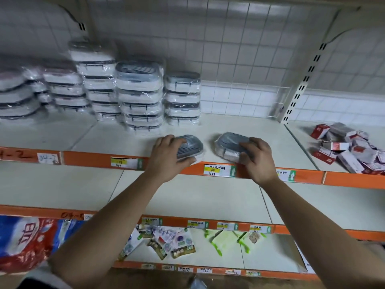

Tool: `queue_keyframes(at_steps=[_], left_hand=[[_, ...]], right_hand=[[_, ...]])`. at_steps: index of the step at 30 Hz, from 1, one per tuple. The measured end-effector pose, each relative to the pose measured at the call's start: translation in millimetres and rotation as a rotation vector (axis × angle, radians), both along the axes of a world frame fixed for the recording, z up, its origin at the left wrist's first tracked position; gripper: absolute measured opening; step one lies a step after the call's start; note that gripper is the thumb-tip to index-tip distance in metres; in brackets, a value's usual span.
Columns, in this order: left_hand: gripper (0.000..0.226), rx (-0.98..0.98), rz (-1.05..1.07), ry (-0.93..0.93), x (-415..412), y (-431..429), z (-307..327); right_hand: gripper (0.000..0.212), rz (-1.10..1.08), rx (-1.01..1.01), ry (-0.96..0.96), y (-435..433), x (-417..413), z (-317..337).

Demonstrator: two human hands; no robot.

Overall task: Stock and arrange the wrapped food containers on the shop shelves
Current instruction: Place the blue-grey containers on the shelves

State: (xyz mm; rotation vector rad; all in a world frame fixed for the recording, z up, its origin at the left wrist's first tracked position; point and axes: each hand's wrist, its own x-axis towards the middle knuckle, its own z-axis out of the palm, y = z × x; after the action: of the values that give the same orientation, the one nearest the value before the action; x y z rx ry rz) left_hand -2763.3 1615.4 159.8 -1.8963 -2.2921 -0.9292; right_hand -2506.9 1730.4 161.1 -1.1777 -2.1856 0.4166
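Left container [191, 143] and right container [230, 141] are both parked at the very front lip of the top shelf [245, 122], side by side but not touching. The left hand [166, 156] has its fingers curled over the left one's grey lid, and the right hand [258, 157] is clamped the same way on the right one.

Stuff I'd worry about from here:

- Both tubs are in slick plastic wrap and only gripped from above. If the film slides under the fingers, one could squirt out, and the near corners look like they're already over the orange edge strip [93, 158]. Next stop is a lower shelf or the floor.
- The stacks [182, 97] behind are several high and some look a bit crooked (could partly be the wide lens). Shove a tub back too hard, or drop one on top off-centre, and a column could slump into its neighbour.
- Working both hands at once means nothing is free to catch a wobble.
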Motion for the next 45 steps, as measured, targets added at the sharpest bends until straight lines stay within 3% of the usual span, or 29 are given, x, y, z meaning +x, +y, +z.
queue_keyframes(at_steps=[5, 8, 11, 19, 29, 35, 45], left_hand=[[0.063, 0.111, -0.009, 0.057, -9.3, 15.6, 17.1], [0.068, 0.187, -0.025, 0.131, -12.6, 33.5, 45.2], [0.072, 0.244, -0.009, 0.257, -17.9, 65.1, 85.8], [0.075, 0.052, 0.08, 0.335, -48.6, 158.0, 171.3], [0.051, -0.26, 0.015, 0.438, -81.2, 205.4, 181.7], [0.037, -0.133, 0.068, 0.433, -83.3, 205.0, 177.8], [0.032, -0.022, 0.231, 0.6, -68.4, 193.0, 157.2]], right_hand=[[0.041, -0.07, -0.082, 0.058, 14.9, -24.0, -0.3], [0.028, -0.115, -0.081, 0.053, 22.6, -40.5, -2.6], [0.028, -0.154, -0.044, 0.006, 27.9, -53.7, -6.4], [0.03, -0.193, 0.084, -0.077, 30.5, -59.0, -18.5], [0.038, -0.202, 0.122, -0.111, 33.4, -60.1, -21.4], [0.038, -0.198, 0.119, -0.102, 32.5, -59.6, -21.5], [0.03, -0.196, 0.13, -0.082, 33.8, -58.6, -23.3]])
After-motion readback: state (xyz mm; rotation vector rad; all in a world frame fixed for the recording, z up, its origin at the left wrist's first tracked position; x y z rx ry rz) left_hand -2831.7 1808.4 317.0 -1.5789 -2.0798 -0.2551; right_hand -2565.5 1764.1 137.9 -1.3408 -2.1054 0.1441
